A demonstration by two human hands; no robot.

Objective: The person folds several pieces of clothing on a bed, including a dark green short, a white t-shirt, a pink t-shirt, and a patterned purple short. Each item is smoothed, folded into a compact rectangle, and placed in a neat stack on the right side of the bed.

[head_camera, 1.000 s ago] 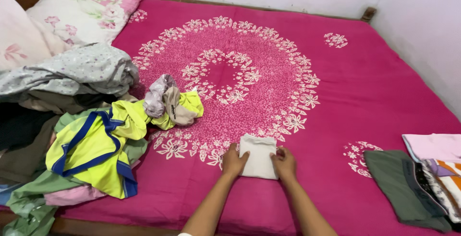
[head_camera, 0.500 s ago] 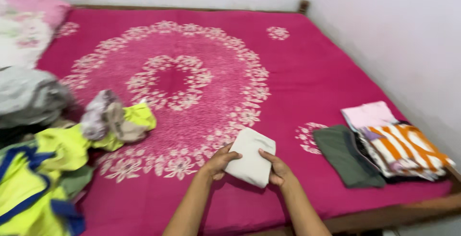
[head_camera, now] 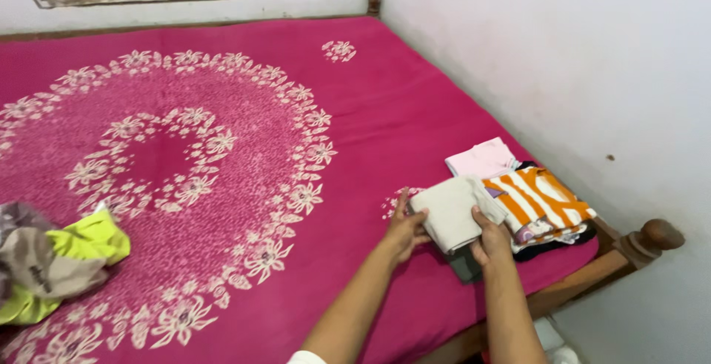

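A folded cream-white cloth [head_camera: 453,212] is held between both hands above a folded dark green garment [head_camera: 465,265] near the bed's right front corner. My left hand [head_camera: 404,228] grips the cloth's left edge. My right hand [head_camera: 492,236] grips its near right edge. Just to the right lies a stack of folded clothes: an orange and white striped piece [head_camera: 539,199] on top and a pale pink piece [head_camera: 483,158] behind it.
The bed is covered by a magenta sheet [head_camera: 222,112] with a white flower ring. A crumpled yellow and beige heap [head_camera: 55,260] lies at the left edge. A white wall [head_camera: 555,60] runs along the right side, with a wooden bedpost knob [head_camera: 652,236] at the corner.
Both hands lifted the folded cream cloth off the sheet and carried it right, over the dark green garment by the stack. The view swung right; the pillows and the big clothes pile left the frame.
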